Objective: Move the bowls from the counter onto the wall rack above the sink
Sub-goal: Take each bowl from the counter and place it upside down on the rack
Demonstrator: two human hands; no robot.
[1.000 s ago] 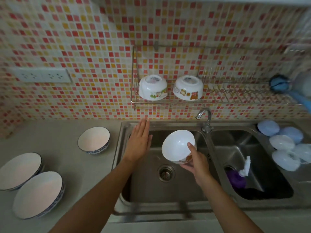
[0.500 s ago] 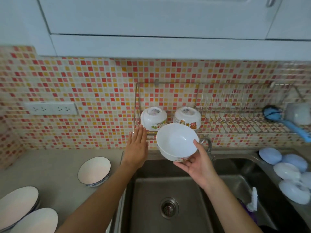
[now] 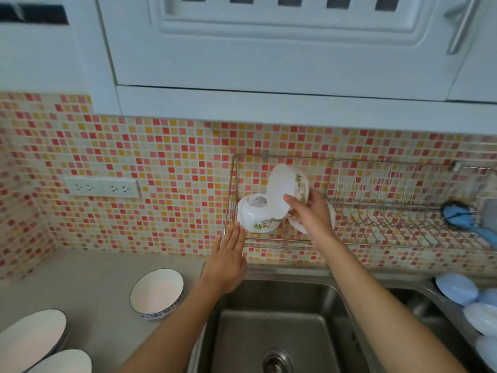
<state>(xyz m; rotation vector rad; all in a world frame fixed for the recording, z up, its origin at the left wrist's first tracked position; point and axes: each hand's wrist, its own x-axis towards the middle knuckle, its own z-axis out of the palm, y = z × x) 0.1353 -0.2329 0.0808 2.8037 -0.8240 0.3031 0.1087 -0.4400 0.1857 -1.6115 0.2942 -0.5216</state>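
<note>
Bowl [image 3: 285, 193] in my right hand [image 3: 309, 211]: white, cartoon print outside. Racked bowl [image 3: 255, 215]: same white, same print. Counter bowl [image 3: 156, 293]: white inside, blue-patterned outside. Wall tiles [image 3: 161, 184]: red, orange, cream mosaic.

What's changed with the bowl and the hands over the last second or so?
The right hand has carried the white cartoon bowl from over the sink up to the wall rack, tipping it on edge between the two upturned bowls there. It keeps its grip. The left hand rose too, open and empty, near the rack's left end. The blue-rimmed bowl and the others remain on the counter.
</note>
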